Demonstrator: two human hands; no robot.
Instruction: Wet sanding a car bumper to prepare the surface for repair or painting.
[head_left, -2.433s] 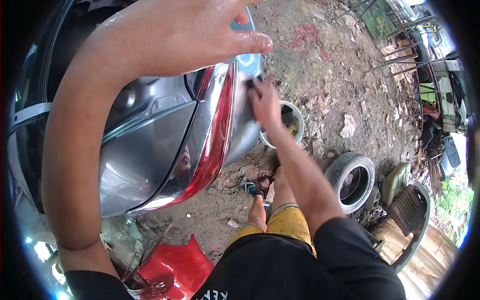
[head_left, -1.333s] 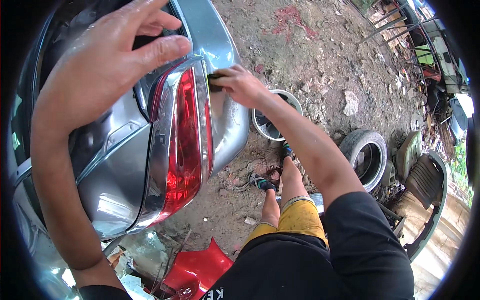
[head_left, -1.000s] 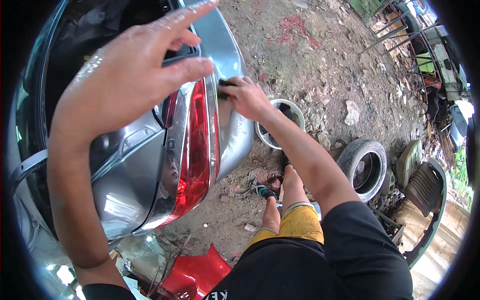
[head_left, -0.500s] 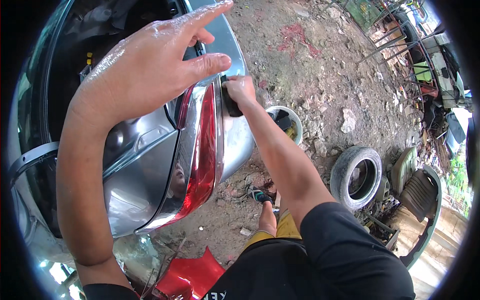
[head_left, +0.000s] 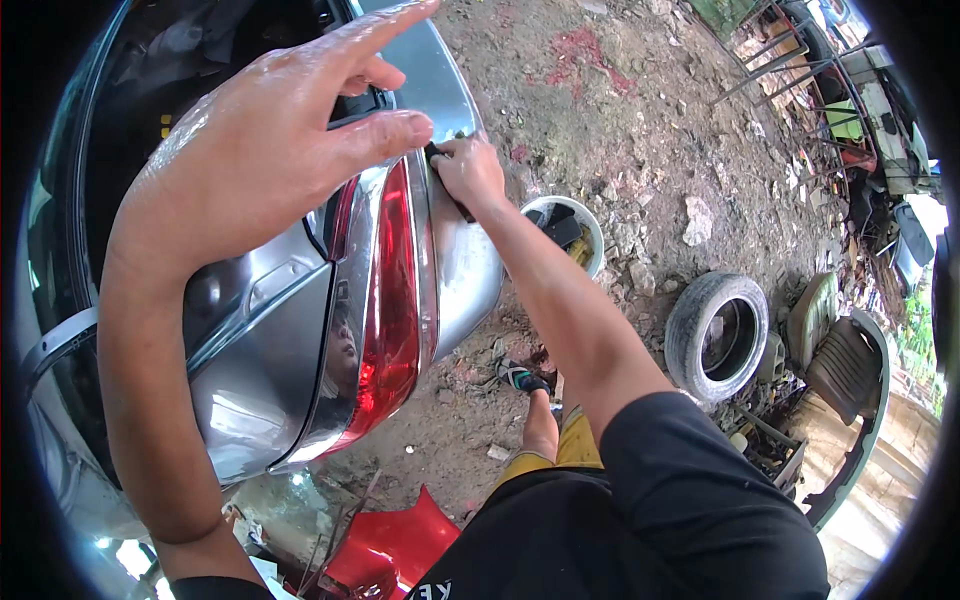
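My left hand, wet and shiny, is raised over the back of a silver-grey car with its fingers stretched out and the thumb apart. It holds nothing, and whether it touches the car cannot be made out. My right hand is closed over a dark flat block on the rear side panel, beside the red tail light. Most of the block is hidden under my fingers. The panel looks dull and wet, while the trunk lid is glossy.
A white bucket with dark and yellowish things inside stands on the rough dirt ground just past my right forearm. Farther right lie a tyre and a bumper piece. A red body panel lies near my feet, and metal frames stand far right.
My right hand has shifted slightly along the panel and now covers more of the dark block. The view has moved a little; my left hand keeps its pose.
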